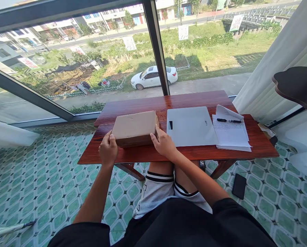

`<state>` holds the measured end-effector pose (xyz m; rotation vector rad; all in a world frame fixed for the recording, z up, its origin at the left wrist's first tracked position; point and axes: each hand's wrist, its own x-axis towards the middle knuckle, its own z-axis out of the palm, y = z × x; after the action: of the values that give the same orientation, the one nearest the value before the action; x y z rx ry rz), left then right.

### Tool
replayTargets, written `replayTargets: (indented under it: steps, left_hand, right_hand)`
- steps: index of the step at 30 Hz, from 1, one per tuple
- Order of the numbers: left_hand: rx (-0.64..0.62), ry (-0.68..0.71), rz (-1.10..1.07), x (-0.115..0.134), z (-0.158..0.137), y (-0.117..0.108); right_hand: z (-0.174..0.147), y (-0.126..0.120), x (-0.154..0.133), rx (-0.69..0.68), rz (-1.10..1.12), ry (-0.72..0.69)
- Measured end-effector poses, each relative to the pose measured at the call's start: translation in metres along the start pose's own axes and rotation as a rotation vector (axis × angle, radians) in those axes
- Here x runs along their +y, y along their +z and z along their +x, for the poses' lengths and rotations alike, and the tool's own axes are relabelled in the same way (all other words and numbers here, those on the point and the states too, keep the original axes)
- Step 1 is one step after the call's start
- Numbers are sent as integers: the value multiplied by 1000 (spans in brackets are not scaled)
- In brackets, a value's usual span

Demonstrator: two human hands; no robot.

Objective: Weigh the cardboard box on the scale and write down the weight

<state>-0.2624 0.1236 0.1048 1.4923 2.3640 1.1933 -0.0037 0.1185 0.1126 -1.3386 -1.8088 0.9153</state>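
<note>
A flat brown cardboard box [135, 127] lies on the left part of a low red-brown wooden table [169, 103]. My left hand [108, 149] grips the box's near left corner, fingers curled against its side. My right hand [163, 142] holds the near right corner, thumb on the box's edge. The box rests on the tabletop between both hands.
A white plastic mailer bag [191, 126] lies right of the box. Further right are written paper sheets [232, 133] with a black pen [229, 120] on top. A dark phone [239, 186] lies on the tiled floor. A dark shelf [296, 85] juts in at right, beside white curtains and the window.
</note>
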Motion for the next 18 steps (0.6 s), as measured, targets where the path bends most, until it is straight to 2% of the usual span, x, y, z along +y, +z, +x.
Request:
replayTargets:
  steps: [2, 6, 8, 14, 18]
  left_hand:
    - [58, 120, 13, 5, 0, -3]
    - [247, 519, 48, 28, -1, -7]
    - [276, 711, 38, 46, -4, -5]
    - [233, 1132, -7, 120, -28, 22]
    - [148, 1327, -97, 169, -57, 51]
  right_hand:
    - [0, -6, 5, -21, 24, -17]
    - [-1, -30, 19, 10, 30, -75]
    - [-1, -47, 27, 67, 9, -115]
    - [-7, -106, 53, 231, -110, -127]
    - [-10, -142, 77, 356, -265, -139]
